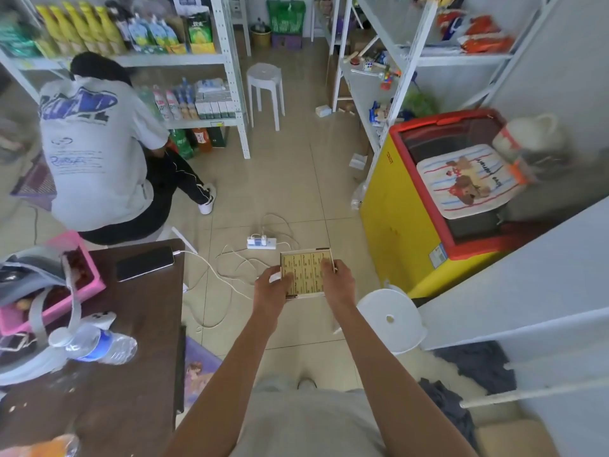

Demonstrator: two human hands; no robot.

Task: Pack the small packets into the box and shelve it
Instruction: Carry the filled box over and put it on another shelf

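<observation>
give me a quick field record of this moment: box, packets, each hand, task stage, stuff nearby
box: open box, held up over the tiled floor
packets: yellowish packets in rows inside it
left hand: left hand grips the box's left side
right hand: right hand grips its right side
stage: not yet shelved
nearby: power strip on the floor, white stool, chest freezer, phone on the table

place: small shop | evidence: stocked metal shelving (pixel 227 57), bottled goods (pixel 171 103), chest freezer (pixel 412 225)
</observation>
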